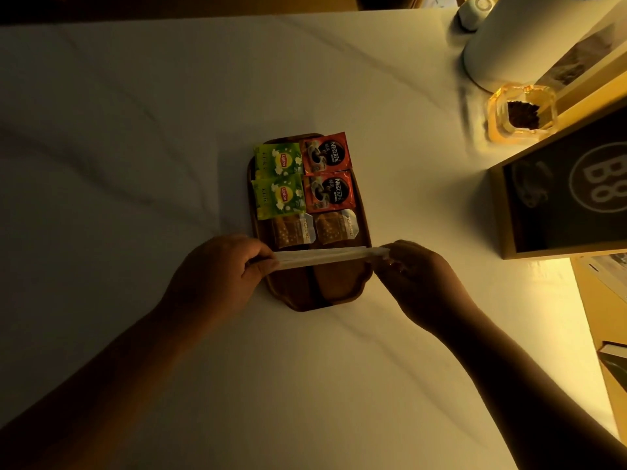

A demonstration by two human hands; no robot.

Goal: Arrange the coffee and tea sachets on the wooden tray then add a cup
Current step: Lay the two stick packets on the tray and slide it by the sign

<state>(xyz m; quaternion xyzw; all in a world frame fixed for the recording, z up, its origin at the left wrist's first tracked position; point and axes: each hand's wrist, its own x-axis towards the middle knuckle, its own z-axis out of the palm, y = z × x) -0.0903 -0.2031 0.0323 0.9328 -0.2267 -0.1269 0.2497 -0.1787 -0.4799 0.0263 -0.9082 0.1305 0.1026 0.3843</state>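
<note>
A dark wooden tray (339, 286) lies on the white table. On its far part sit two green Lipton tea sachets (279, 180) on the left and two red Nescafé coffee sachets (327, 174) on the right. Nearer me lie two clear brown sachets (314, 230) side by side. A long white paper stick packet (325, 256) stretches across the tray just in front of them. My left hand (217, 273) pinches its left end and my right hand (417, 273) pinches its right end. No cup is in view.
A white kettle (515, 45) stands at the far right with a small white round object (473, 13) behind it. An amber glass dish (522, 111) holds something dark. A wooden-framed dark sign (570, 184) marked B8 stands at the right.
</note>
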